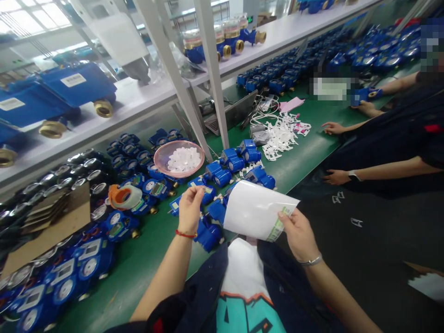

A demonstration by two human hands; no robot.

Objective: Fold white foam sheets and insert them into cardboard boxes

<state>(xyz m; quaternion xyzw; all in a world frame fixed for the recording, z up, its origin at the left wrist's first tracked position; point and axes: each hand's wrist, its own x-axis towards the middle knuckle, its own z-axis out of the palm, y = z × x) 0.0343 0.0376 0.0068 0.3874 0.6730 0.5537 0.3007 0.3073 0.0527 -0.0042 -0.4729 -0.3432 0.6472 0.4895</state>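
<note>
The left hand (190, 209) was raised above the bench, with its fingers (196, 193) pressed together at the tips. Whether they pinched any small item could not be determined. This hand stood just beside the left edge of a curled white sheet (256, 210) but did not touch it. The right hand (298, 233) pinched the lower right edge of the sheet between thumb and fingers. Green-printed labels (282, 225) showed along that edge. The sheet was held above blue water meters (217, 173) on a green bench (138, 273).

To the left of the hands, a pink bowl (178, 158) of white caps and a tape roll (125, 196) sat among more meters. White label scraps (280, 138) lay farther along the bench, near a laptop (231, 112) and cables (263, 115). Larger meters with brass fittings (58, 95) stood on a white shelf (145, 104) above. At right, a co-worker's hand (333, 128) rested on the bench edge, and another hand (367, 108) lay beside a blue meter (364, 95).
</note>
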